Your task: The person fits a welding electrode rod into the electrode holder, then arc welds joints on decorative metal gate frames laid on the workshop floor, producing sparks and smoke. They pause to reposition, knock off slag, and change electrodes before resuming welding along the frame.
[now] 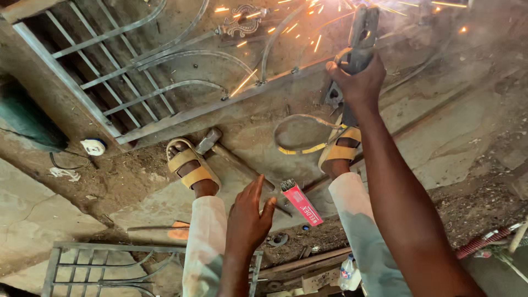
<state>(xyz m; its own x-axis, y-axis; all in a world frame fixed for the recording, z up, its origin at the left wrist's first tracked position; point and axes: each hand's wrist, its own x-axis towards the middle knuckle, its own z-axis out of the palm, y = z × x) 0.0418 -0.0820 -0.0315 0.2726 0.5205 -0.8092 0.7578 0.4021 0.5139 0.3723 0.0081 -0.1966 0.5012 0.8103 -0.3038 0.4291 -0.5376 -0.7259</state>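
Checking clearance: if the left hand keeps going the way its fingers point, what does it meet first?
Probably the hammer handle on the ground just beyond the left hand's fingertips, with the red box of welding rods to its right. Depth is unclear; the hand may be well above both.

My arms: bare, no sleeves | my legs: pale off-white trousers [204, 242] | my feet: yellow two-strap sandals [190, 168] | hands: gloveless

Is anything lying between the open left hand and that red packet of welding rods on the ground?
Nothing visible does. The left hand hangs open just left of the red packet, with only bare ground showing between them. The hammer lies further up, beside that path.
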